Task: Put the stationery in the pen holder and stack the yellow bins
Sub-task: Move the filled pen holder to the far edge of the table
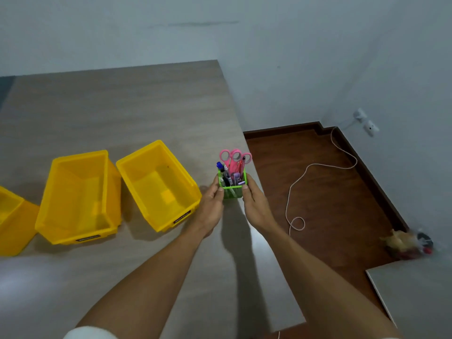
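Bare arms reach out from the person, over the grey wood-look table (146, 106). The left hand (209, 208) and the right hand (255, 207) meet near the table's right edge. Both hands wrap around the small green mesh pen holder (232, 188), one on each side, with thumbs up near its rim. The grip looks firm. I cannot tell if the holder rests on the table or is lifted a bit.

The holder is full. Pink-handled scissors (235, 156) poke out of the top, next to a blue-capped pen (220, 165) and a red pen (242, 165). A small purple thing sits low inside; I cannot tell what it is.

I see no loose pens lying on the table, so the stationery part looks done. I think the person is now just setting the holder in its place.

Just left of the hands is an open yellow plastic bin (159, 184), and it looks empty. Close beside that is a second yellow plastic bin (78, 196), also empty. A third yellow bin (12, 221) is cut off at the left edge. All three stand side by side, not stacked.

So stacking comes next, I guess. Both hands must let go of the holder first. Then one bin must be lifted and set straight down into another, with the sides lined up so it drops in.

Far off on the brown floor lies a white cord (318, 165).
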Tool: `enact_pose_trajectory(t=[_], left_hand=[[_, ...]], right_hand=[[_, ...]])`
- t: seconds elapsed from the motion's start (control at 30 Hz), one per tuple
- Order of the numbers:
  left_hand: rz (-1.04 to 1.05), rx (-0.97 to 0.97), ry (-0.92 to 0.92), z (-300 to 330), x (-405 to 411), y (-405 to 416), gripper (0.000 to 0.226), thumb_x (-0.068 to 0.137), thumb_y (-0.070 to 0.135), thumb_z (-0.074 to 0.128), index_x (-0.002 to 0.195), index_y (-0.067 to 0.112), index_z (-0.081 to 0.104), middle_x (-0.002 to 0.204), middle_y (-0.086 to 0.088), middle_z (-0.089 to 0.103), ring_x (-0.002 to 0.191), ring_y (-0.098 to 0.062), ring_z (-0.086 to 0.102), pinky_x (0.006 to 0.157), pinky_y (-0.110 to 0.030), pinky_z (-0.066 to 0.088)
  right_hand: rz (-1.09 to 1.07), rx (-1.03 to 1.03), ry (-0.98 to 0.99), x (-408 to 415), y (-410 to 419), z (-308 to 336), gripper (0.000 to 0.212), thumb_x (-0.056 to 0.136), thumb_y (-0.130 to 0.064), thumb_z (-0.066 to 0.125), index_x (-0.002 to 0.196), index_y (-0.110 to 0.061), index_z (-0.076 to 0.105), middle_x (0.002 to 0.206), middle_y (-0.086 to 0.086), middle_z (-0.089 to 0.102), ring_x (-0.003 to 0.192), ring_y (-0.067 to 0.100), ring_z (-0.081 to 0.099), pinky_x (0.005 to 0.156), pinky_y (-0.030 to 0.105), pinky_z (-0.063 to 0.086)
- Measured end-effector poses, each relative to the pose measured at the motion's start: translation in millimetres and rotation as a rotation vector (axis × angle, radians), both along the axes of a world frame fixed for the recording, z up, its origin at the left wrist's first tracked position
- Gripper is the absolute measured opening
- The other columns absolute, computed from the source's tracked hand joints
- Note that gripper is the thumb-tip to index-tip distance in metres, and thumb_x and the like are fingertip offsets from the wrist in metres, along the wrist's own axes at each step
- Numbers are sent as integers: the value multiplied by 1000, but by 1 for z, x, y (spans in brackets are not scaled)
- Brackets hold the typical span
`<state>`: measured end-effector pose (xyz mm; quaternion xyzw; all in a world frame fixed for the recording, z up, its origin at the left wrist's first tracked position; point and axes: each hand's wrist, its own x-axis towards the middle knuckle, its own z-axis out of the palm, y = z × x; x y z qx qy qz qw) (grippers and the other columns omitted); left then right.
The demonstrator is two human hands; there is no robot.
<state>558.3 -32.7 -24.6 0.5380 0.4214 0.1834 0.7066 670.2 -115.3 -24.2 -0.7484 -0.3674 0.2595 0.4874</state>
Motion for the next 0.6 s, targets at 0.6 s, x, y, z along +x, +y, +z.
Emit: enact_pose_trajectory(t=[0.6], left_hand=[[117,168,166,-31,86,80,52,102,35,35,152,25,39,150,-6,52,137,-26,52,112,-49,45]], right_hand=[[146,-26,7,95,91,-23,37,110,-31,36,146,-34,44,130,-24,55,115,-7,52,88,6,38]])
